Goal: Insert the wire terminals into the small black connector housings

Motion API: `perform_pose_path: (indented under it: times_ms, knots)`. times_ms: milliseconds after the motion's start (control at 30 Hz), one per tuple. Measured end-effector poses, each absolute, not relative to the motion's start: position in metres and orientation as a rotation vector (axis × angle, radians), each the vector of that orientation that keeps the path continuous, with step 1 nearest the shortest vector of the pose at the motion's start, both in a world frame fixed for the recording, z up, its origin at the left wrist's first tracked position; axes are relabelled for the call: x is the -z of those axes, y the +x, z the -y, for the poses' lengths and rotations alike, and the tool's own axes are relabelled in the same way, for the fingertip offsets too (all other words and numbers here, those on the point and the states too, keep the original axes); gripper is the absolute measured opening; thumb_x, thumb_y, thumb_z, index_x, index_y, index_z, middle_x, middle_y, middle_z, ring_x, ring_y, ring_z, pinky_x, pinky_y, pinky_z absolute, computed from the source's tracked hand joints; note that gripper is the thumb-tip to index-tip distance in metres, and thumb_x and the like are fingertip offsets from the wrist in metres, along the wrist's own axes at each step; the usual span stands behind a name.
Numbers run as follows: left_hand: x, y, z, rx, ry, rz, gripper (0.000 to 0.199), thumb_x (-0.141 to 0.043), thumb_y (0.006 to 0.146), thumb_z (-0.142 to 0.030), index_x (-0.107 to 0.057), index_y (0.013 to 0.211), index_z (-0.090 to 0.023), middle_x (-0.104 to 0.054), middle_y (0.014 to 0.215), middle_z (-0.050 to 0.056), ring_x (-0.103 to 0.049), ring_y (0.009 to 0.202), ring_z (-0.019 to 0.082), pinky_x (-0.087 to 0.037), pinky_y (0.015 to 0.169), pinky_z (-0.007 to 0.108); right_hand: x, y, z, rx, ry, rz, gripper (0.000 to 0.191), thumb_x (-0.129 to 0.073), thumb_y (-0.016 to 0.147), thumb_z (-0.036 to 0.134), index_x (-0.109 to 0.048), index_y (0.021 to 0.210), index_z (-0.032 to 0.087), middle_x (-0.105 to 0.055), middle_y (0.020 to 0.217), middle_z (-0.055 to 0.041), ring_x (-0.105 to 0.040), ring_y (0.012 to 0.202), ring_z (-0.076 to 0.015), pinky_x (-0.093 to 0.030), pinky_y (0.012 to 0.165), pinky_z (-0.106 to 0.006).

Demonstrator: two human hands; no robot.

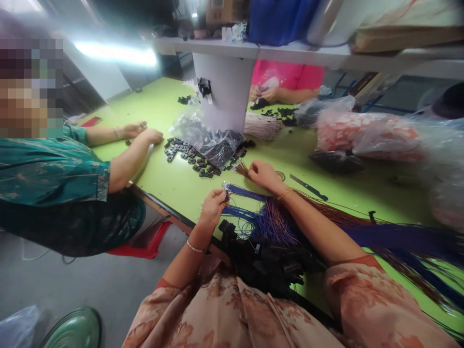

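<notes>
My left hand (213,207) pinches a small black plastic connector (227,196) between thumb and fingers, just above the table's near edge. My right hand (266,176) is closed at a bundle of brown wires (242,168), whose pale metal tips stick out to its left; how many wires the fingers grip is hidden. Between the hands lies a bundle of blue wires (246,191) with bare metal ends. Nearer my body, black connector assemblies (268,258) are piled beside tangled blue and brown wires (277,220).
Loose black connectors (197,159) lie beside a plastic bag (217,145). A knife (308,187) and a tape roll (280,176) sit right. Filled bags (366,133) stand behind. A co-worker in green (54,169) sits left; another in pink (290,77) works opposite, below a shelf (297,54).
</notes>
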State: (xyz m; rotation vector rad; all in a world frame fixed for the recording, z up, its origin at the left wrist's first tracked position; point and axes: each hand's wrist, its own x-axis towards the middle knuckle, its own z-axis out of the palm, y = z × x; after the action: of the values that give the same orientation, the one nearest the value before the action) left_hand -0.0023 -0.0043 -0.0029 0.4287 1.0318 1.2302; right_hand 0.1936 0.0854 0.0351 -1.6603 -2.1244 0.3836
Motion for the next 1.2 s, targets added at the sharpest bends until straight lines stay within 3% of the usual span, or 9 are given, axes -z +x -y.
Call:
perform_pose_path:
  times_ms: [300, 500, 933, 1200]
  knots:
    - [0.006, -0.003, 0.005, -1.258, 0.431, -0.997, 0.027, -0.079, 0.066, -0.022, -0.058, 0.082, -0.014, -0.065, 0.077, 0.002, -0.059, 0.066, 0.009, -0.047, 0.064, 0.022, -0.059, 0.145, -0.060, -0.791, -1.115, 2.027, 0.015, -0.049, 0.078, 0.025, -0.060, 0.074, 0.016, -0.056, 0.064, 0.0016, -0.043, 0.058, -0.0097, -0.032, 0.057, -0.022]
    - [0.004, -0.003, 0.005, -1.251, 0.435, -0.956, 0.021, -0.074, 0.071, -0.019, -0.059, 0.085, -0.014, -0.064, 0.081, 0.003, -0.058, 0.070, 0.009, -0.047, 0.067, 0.023, -0.047, 0.150, -0.041, -0.876, -1.169, 2.001, 0.017, -0.054, 0.074, 0.028, -0.061, 0.066, 0.015, -0.047, 0.054, 0.0048, -0.037, 0.053, -0.0079, -0.027, 0.053, -0.021]
    - [0.004, -0.003, 0.006, -1.262, 0.428, -0.935, 0.016, -0.069, 0.076, -0.017, -0.059, 0.088, -0.013, -0.062, 0.080, 0.002, -0.058, 0.070, 0.009, -0.046, 0.068, 0.023, -0.034, 0.149, -0.029, -0.767, -1.290, 2.130, 0.021, -0.056, 0.075, 0.030, -0.060, 0.061, 0.015, -0.054, 0.055, 0.0019, -0.040, 0.052, -0.0089, -0.022, 0.052, -0.023]
    - [0.006, -0.002, 0.006, -1.273, 0.439, -0.918, 0.022, -0.074, 0.071, -0.019, -0.059, 0.086, -0.014, -0.064, 0.080, 0.002, -0.059, 0.071, 0.009, -0.047, 0.070, 0.024, -0.034, 0.148, -0.026, -0.687, -1.308, 2.151, 0.021, -0.056, 0.077, 0.030, -0.059, 0.061, 0.016, -0.055, 0.056, 0.0013, -0.041, 0.053, -0.0094, -0.022, 0.052, -0.024]
